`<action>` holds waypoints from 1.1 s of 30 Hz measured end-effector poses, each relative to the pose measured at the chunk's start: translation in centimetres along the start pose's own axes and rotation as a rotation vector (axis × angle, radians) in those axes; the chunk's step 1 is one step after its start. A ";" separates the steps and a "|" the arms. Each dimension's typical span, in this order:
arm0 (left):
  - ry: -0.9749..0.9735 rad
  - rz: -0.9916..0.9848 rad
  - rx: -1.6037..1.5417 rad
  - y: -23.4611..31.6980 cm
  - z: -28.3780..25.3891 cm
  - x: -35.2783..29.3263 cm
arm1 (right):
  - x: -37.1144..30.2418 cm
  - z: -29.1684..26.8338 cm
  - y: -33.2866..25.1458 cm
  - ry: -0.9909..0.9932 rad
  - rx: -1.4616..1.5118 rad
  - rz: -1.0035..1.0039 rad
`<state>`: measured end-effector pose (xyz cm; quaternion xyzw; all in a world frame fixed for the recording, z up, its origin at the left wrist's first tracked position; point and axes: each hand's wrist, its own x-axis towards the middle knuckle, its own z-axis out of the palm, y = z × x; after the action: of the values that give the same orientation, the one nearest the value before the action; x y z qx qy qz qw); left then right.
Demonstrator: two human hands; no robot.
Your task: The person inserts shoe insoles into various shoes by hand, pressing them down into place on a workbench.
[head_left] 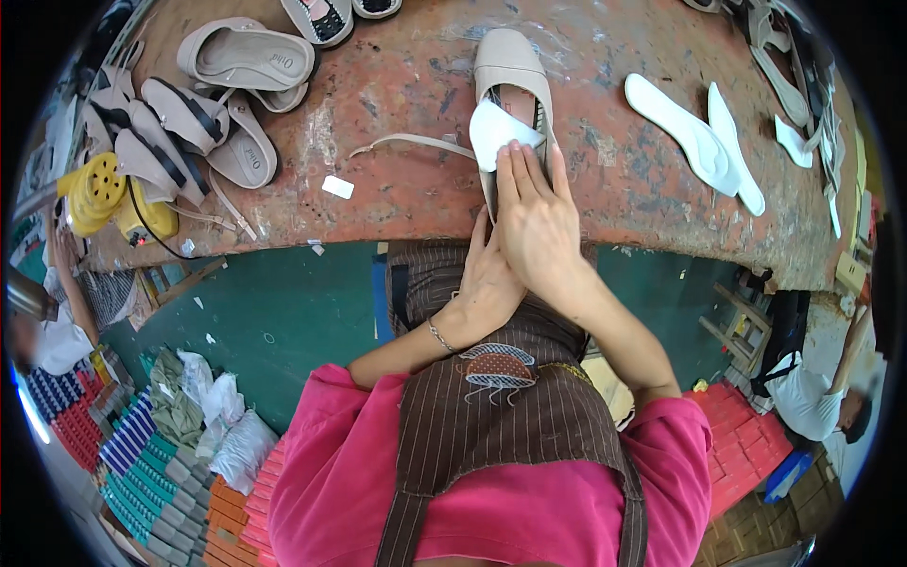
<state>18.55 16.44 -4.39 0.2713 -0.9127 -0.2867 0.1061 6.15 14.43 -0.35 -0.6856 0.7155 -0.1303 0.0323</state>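
A beige flat shoe with a loose ankle strap lies on the table in front of me, toe pointing away. A white insole sits partly inside it, its front part tilted up over the shoe's left edge. My right hand lies over the shoe's heel part, fingers stretched flat on the insole, with one finger along the right edge. Below and left of it, my left hand is closed around the heel end of the shoe. My right hand partly covers the left one and hides the heel.
White insoles lie to the right. Several beige shoes cluster at the left, beside a yellow device with a cable. A small white label is on the table. More footwear stands at the far right; other people work at both sides.
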 end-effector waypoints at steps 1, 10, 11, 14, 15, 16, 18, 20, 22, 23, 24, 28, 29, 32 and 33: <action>0.007 -0.015 -0.030 -0.1 0.0 0.0 | -0.9 0.6 -0.4 -0.099 -0.048 0.071; 0.070 0.030 0.033 -0.3 0.4 0.0 | 2.9 1.0 1.1 0.270 0.246 0.341; 0.096 0.025 0.033 -0.2 0.4 0.1 | 3.2 0.2 1.6 0.278 0.290 0.236; 0.151 0.033 -0.014 -0.2 0.3 0.3 | 1.9 -1.2 1.7 0.170 0.400 0.124; 0.167 0.041 -0.038 -0.4 0.3 0.4 | 1.0 -1.2 1.6 0.069 0.435 0.110; 0.215 0.032 -0.077 -0.4 0.3 0.4 | -0.3 -1.1 1.2 0.155 0.292 0.049; 0.227 0.036 -0.056 -0.6 0.4 0.4 | -2.4 -0.1 0.6 0.097 0.177 0.180; 0.206 0.043 -0.092 -0.7 0.4 0.4 | -3.7 1.1 0.4 0.060 0.109 0.212; 0.204 0.033 -0.134 -0.9 0.3 0.4 | -3.2 2.4 0.6 0.064 0.021 0.222; 0.209 0.038 -0.158 -0.9 0.3 0.4 | -2.2 2.9 0.9 0.073 -0.034 0.204; 0.182 0.045 -0.101 -0.9 0.2 0.5 | -1.0 3.2 1.1 0.122 -0.101 0.160; 0.193 0.072 -0.029 -0.8 0.2 0.7 | 4.7 3.4 2.6 0.068 -0.097 0.226; 0.193 0.076 -0.029 -0.8 0.2 0.7 | 5.1 3.0 2.7 0.013 -0.060 0.217; 0.209 0.060 -0.018 -0.7 0.1 0.6 | 3.4 2.0 2.5 -0.031 -0.017 0.096; 0.227 0.065 -0.055 -0.8 0.1 0.6 | 1.7 1.7 2.0 0.031 -0.036 0.010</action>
<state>18.37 15.63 -4.87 0.2692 -0.8949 -0.2756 0.2252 4.48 12.58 -2.21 -0.6803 0.7216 -0.1277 0.0096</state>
